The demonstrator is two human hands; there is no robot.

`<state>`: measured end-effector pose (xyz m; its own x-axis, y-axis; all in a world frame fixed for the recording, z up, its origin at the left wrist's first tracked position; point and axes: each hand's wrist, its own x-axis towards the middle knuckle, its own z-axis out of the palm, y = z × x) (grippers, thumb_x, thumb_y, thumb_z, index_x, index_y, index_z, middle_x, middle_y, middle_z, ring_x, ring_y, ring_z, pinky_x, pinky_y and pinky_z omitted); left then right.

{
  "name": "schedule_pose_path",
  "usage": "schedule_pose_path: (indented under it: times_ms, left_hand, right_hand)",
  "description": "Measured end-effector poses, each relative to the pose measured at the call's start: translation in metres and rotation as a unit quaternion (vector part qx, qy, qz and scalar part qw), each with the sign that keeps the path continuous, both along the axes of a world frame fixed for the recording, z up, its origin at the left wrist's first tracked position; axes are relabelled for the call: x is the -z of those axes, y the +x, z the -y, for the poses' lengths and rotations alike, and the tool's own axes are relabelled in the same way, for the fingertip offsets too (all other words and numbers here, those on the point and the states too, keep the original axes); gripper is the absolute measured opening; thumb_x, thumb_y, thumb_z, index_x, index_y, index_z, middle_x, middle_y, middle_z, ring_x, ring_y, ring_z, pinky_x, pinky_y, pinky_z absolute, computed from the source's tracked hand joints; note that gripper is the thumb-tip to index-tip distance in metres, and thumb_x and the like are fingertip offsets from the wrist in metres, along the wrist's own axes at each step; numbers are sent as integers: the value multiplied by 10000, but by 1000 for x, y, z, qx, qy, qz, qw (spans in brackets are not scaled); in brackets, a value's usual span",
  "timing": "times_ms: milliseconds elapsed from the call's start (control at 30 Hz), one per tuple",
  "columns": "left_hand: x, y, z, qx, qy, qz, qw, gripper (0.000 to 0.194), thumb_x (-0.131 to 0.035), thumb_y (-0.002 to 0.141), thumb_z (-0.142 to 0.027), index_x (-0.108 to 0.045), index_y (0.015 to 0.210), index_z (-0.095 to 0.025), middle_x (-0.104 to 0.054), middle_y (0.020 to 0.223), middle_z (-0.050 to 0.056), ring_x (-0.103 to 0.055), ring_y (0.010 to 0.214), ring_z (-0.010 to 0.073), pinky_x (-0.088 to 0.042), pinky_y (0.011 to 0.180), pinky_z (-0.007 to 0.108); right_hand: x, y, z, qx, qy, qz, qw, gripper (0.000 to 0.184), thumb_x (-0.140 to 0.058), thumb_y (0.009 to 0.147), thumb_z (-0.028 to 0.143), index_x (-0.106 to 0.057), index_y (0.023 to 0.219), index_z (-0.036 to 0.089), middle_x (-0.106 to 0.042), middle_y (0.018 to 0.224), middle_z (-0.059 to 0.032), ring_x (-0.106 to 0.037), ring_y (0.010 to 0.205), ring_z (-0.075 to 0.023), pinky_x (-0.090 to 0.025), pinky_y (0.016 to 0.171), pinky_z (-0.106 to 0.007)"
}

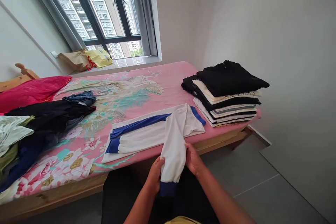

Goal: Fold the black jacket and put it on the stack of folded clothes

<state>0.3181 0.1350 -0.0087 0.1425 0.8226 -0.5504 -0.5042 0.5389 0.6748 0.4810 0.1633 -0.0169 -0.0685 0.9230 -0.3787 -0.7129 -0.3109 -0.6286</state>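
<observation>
A white sweatshirt (147, 136) with blue trim lies partly folded along the near edge of the bed. One of its sleeves (173, 150) hangs over that edge toward me, its dark blue cuff (168, 188) lowest. My left hand (155, 172) pinches the sleeve's left side a little above the cuff. On the opposite side, my right hand (193, 159) grips the sleeve higher up, fingers partly hidden by the cloth. The other sleeve lies flat across the body, its blue cuff (113, 145) at the left end.
A tall stack of folded clothes (227, 94) stands to the right, black on top. Loose clothes (47, 122) are heaped at left near a red pillow (34, 89). Bags (98, 57) rest on the windowsill. The wooden bed frame (220, 141) runs along the near side.
</observation>
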Motion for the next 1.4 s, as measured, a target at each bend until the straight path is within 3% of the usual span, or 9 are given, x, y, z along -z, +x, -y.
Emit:
schedule_pose_path:
  times_ms: [200,333,400,533,700,867,1033,1200,1400]
  left_hand:
    - [23,2,-5,37,35,-38,998,297,-772,525,-241,-663,790,-162,-694,697,47,-620,616,172,-458,575,251]
    - [15,-5,-11,73,103,-167,978,340,-726,615,-467,-673,751,-160,-663,676,51,-582,610,174,-433,586,268]
    - [1,-11,-17,77,170,-322,928,352,-651,690,-516,-682,766,-173,-665,712,55,-586,665,193,-429,622,281]
    - [-31,-15,-46,85,288,-565,769,306,-463,851,-446,-654,885,-209,-665,826,47,-591,780,203,-427,747,313]
    - [-45,9,-108,125,273,-703,645,315,-435,867,-416,-616,985,-186,-658,952,85,-580,954,240,-387,852,359]
    - [-34,21,-146,164,208,-713,650,258,-495,822,-418,-599,750,-193,-678,802,71,-622,796,241,-394,722,338]
    - [-23,7,-148,142,232,-703,657,185,-449,859,-337,-566,781,-217,-653,720,10,-602,681,178,-373,603,272]
    - [-14,4,-145,100,311,-695,640,263,-474,843,-206,-533,1099,-189,-629,1069,88,-596,951,207,-436,791,317]
    - [-6,4,-147,134,441,-651,603,232,-462,860,-159,-635,999,-225,-635,1157,48,-537,1129,204,-372,1007,362]
  right_hand:
    - [12,4,-10,35,-17,33,999,365,-784,616,350,-657,899,159,-703,871,-65,-648,808,-226,-526,706,-314]
    - [15,5,-8,18,-20,55,998,379,-781,634,371,-642,927,176,-701,879,-48,-648,755,-200,-530,637,-287]
    - [14,6,-6,0,-33,72,997,405,-768,648,403,-634,955,175,-697,872,-48,-641,715,-188,-526,586,-278]
    - [11,8,-6,-26,-46,116,992,437,-735,673,468,-621,961,159,-682,807,-51,-616,634,-166,-513,522,-271]
    - [5,3,-9,-31,-38,129,990,482,-654,731,570,-610,971,155,-674,806,-65,-619,628,-171,-509,523,-278]
    - [-3,-3,-13,14,-24,139,990,476,-683,688,554,-602,949,165,-674,785,-49,-615,616,-178,-496,532,-271]
    - [3,-2,-11,63,-12,159,985,391,-698,660,491,-594,840,161,-658,714,-22,-600,644,-166,-491,593,-254]
    - [2,3,-14,48,-49,165,984,446,-655,656,568,-585,840,168,-634,685,-14,-560,568,-152,-428,463,-224]
    - [2,5,-25,84,1,198,977,417,-668,661,522,-575,843,158,-620,707,-10,-546,603,-136,-453,522,-222]
